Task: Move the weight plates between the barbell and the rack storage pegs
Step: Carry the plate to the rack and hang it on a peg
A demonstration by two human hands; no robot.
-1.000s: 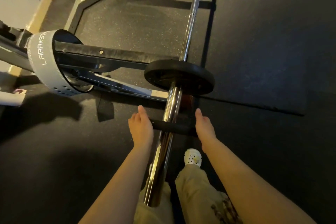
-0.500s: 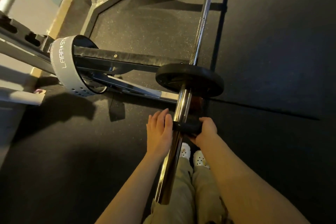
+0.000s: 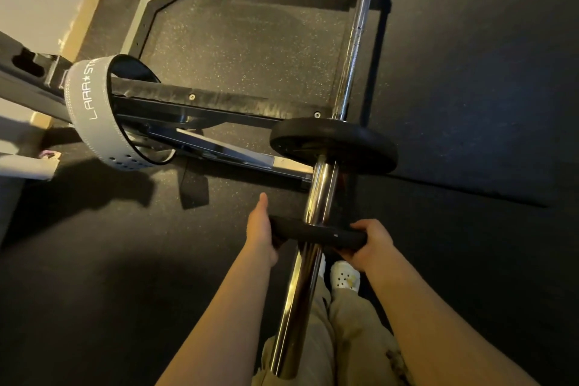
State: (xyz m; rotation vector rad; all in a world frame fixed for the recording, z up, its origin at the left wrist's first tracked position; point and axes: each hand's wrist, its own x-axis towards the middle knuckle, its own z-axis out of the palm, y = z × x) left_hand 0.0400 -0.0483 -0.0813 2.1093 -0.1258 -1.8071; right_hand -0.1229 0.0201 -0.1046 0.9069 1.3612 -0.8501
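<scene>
- The small weight plate [image 3: 316,232] sits threaded on the chrome sleeve [image 3: 308,260] of the barbell [image 3: 355,31], partway along it, well short of the larger plate [image 3: 333,147] that rests further up against the collar.
- Both plates ride the same sleeve, so the small one can only travel along the bar; I judge it is being slid, though which way cannot be told from this moment alone.
- The barbell itself lies across the rack's black safety arm [image 3: 219,103], which keeps the sleeve off the floor and leaves room for hands on either side of the plate.
- The left hand [image 3: 260,229] is at the plate's left edge. Its thumb points straight up the bar and the palm presses the rim; the other fingers go under the plate and are hidden, so I cannot tell whether they curl round it.
- The right hand [image 3: 371,243] grips the plate's right edge, fingers curled over the top of the rim and wrapped closed around it.
- Holding opposite edges likely keeps the plate square to the sleeve, so it does not tilt and bind.
- A grey lifting belt [image 3: 94,116] hangs looped round the safety arm at left, well apart from the hands.
- No storage pegs can be made out.
</scene>
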